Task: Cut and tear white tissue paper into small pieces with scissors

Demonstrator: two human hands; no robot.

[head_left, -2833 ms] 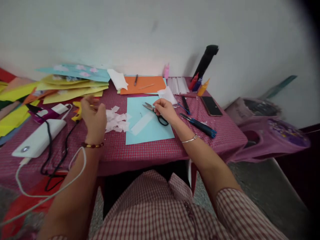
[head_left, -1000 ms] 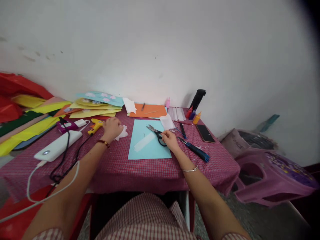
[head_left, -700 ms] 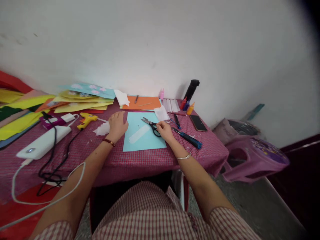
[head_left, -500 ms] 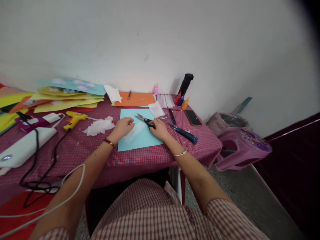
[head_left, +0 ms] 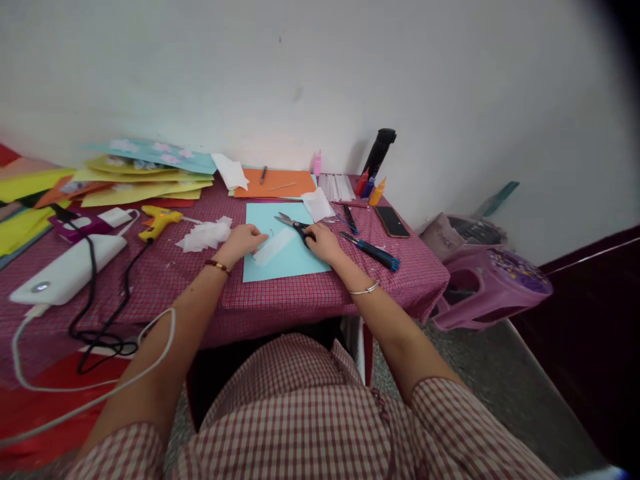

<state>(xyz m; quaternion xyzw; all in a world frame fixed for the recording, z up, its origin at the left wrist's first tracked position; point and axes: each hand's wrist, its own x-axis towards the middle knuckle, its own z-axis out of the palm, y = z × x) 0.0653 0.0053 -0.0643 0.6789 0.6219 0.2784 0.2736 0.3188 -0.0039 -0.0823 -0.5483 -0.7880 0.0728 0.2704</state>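
My right hand (head_left: 323, 241) is wrapped round the black handles of a pair of scissors (head_left: 286, 219), whose blades are parted and point up and left. The scissors rest over a light blue sheet of paper (head_left: 260, 212). Across the sheet lies a slanted strip of thin white paper (head_left: 274, 247). At the left end of the strip is my left hand (head_left: 244, 241), fingers drawn together; what they pinch, if anything, is hidden. A crumpled pile of white paper pieces (head_left: 206, 235) lies left of that hand.
A yellow glue gun (head_left: 159, 221) and white power bank (head_left: 70, 268) with cables lie left. Stacked coloured papers (head_left: 150, 183) stand behind. Rightward are a blue-handled cutter (head_left: 373, 253), phone (head_left: 391, 221), glue sticks (head_left: 336, 187), small paint bottles (head_left: 377, 191) and a black bottle (head_left: 380, 152).
The camera view has shifted, so the table appears higher and slightly right. My left fingers are stretched a little further over the strip's end; my right hand keeps the scissors.
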